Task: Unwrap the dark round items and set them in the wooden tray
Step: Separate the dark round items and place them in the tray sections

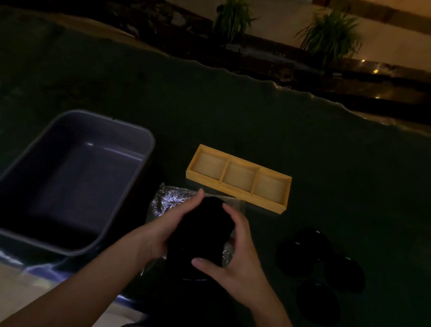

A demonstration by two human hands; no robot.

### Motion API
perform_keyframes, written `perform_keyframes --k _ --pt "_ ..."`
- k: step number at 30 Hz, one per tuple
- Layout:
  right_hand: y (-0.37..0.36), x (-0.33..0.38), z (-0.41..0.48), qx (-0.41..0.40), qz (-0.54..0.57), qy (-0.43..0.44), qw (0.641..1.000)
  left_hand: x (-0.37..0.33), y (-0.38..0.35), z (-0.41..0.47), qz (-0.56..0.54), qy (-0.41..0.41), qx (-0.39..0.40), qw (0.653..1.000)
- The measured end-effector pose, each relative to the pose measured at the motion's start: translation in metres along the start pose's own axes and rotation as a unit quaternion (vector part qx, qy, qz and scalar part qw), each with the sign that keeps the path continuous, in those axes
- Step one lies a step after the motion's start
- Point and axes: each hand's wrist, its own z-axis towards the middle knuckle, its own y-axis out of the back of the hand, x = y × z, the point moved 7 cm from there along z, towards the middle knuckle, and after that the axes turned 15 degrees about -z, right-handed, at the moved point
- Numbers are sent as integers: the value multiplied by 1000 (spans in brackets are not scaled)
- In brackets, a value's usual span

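My left hand [170,228] and my right hand [234,259] both grip a dark round item [201,232], held just above a crinkled sheet of foil wrap [168,201] on the dark table. The wooden tray [238,178] with three compartments lies just beyond my hands, and nothing shows in its compartments. Several more dark round items [318,270] lie on the table to the right of my right hand; in the dim light I cannot tell whether they are wrapped.
A large grey plastic bin [67,179] stands open to the left of my hands. The dark table's far edge [274,84] borders a ledge with potted plants [233,17]. The near table edge runs just under my forearms.
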Motion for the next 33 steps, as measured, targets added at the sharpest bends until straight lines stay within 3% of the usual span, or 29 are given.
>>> perform_keyframes --k 3,8,11,17,23,27,33 --pt "3 6 3 -20 -22 15 999 -1 0 1 -29 -20 -6 999" --pt "16 14 -3 -157 -80 -2 984 -8 -1 2 -146 -84 -19 986" --pt "11 20 -6 -189 -88 -7 978 -10 -6 2 -206 -114 -39 971" --pt "-8 18 -5 -103 163 -36 981 -26 -6 -5 -227 -259 -95 934" --pt "-2 12 -3 -145 157 -100 972 -18 -7 -12 -163 -284 -91 940" --pt "17 -2 -7 -147 186 -111 965 -29 14 -17 -28 -290 -93 952" --pt "22 -6 -11 -163 179 -114 963 -35 7 -25 123 -316 13 941"
